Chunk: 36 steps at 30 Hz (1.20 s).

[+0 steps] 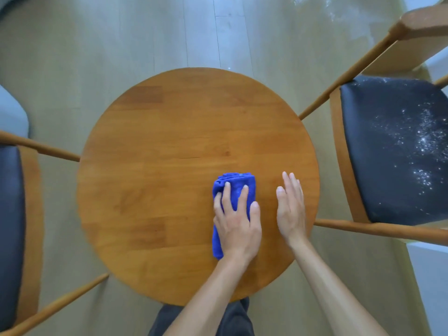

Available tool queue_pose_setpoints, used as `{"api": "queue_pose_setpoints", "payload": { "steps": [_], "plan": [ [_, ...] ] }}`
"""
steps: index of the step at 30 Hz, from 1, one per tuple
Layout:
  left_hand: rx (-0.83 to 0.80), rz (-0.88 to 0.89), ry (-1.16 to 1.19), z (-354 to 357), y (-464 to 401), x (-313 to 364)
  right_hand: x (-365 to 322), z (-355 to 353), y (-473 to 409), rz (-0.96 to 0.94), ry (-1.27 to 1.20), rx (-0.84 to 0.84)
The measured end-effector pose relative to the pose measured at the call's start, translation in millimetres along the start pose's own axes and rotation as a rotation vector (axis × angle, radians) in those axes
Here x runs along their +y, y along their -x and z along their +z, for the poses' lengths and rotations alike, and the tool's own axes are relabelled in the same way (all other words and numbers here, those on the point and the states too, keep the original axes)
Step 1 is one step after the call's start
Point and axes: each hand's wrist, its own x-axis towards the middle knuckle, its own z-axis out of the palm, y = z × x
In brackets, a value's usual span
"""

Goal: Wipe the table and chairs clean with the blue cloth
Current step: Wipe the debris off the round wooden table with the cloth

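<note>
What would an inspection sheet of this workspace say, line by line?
Surface: round wooden table, top looks clean.
Job's things: folded blue cloth on the table; right chair seat speckled white; left chair seat shows no specks.
Clutter: nothing seen.
Grippers: left hand presses the cloth, fingers spread; right hand flat and open, beside the cloth.
Cables: nothing seen.
Surroundings: pale wood floor, white dust on it at top right.
</note>
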Motion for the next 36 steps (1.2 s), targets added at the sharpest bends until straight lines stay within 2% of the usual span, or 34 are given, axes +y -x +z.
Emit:
{"api": "queue_pose_setpoints", "payload": {
  "steps": [2,4,10,18,21,23,25,27,31,34,36],
  "plan": [
    [-0.065,0.054,0.231,-17,-6,-2,-19,6,18,-0.036,0.013,0.034],
    [-0.055,0.081,0.322,-47,-16,-24,-32,26,40,-0.073,0.179,0.062],
    [0.172,0.012,0.023,-126,-41,-127,-41,85,57,-0.016,0.363,0.162],
    [0.397,-0.153,-0.09,-198,-45,-203,-38,82,61,-0.156,0.529,0.177],
    [0.343,-0.252,-0.078,-214,-47,-224,-46,102,60,-0.093,0.518,0.211],
    [0.238,-0.287,-0.018,-217,-47,-234,-59,119,57,-0.042,0.525,0.27],
    [0.148,-0.31,0.041,-214,-45,-237,-78,138,59,-0.069,0.545,0.258],
    [0.133,-0.328,0.08,-208,-43,-235,-98,160,70,-0.198,0.587,0.182],
    [0.184,-0.347,0.087,-198,-43,-230,-121,199,104,-0.624,0.551,-0.001],
    [0.212,-0.333,0.057,-194,-46,-231,-107,192,109,-0.946,0.509,-0.16],
    [0.215,-0.33,0.036,-193,-46,-232,-82,165,100,-1.09,0.526,-0.269]
  ]
}}
